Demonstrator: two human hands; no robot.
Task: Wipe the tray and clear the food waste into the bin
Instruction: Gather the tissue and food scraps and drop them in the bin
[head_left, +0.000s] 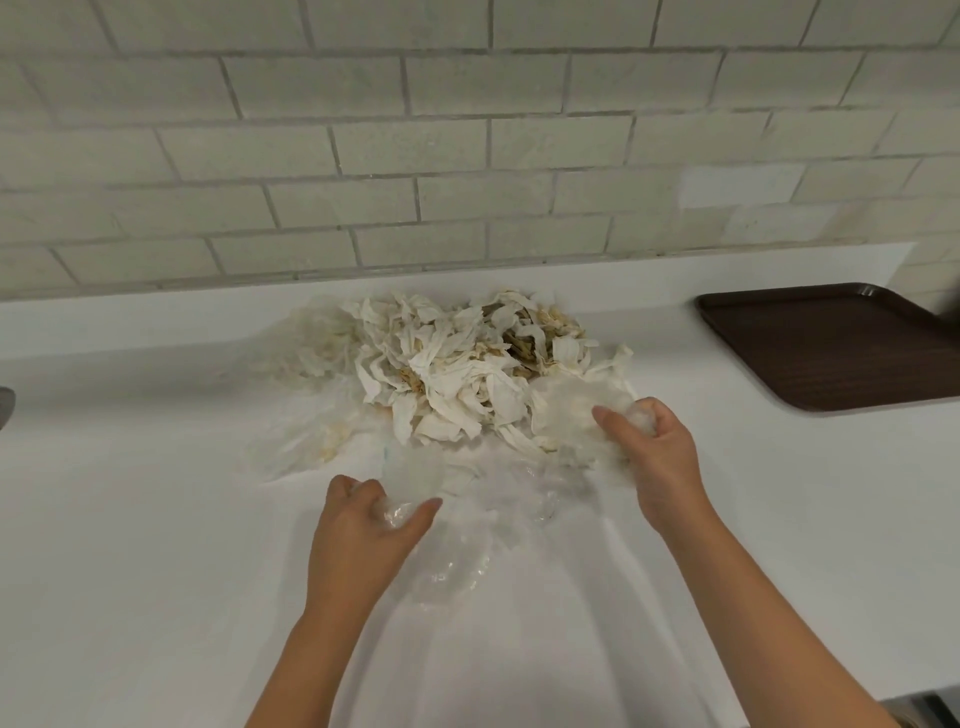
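Two hands gather clear plastic under a heap of waste on the worktop.

Nearest the camera, the left hand (363, 530) has its fingers (340, 486) curled round a bunched fold of the clear plastic sheet (467, 551), close to the front middle of the white worktop (130, 519). Beyond it, toward the back edge, the heap of soiled paper and food scraps (467, 369) lies on that plastic. The right hand (660, 457) pinches another crumpled bit of the sheet just beside the heap's right side. The brown tray (841, 343) sits bare at the back right corner, well apart from the heap. As I judge it, the tray looks already cleared and perhaps wiped. The waste is only being bundled and has yet to go into the bin, which is not in view.
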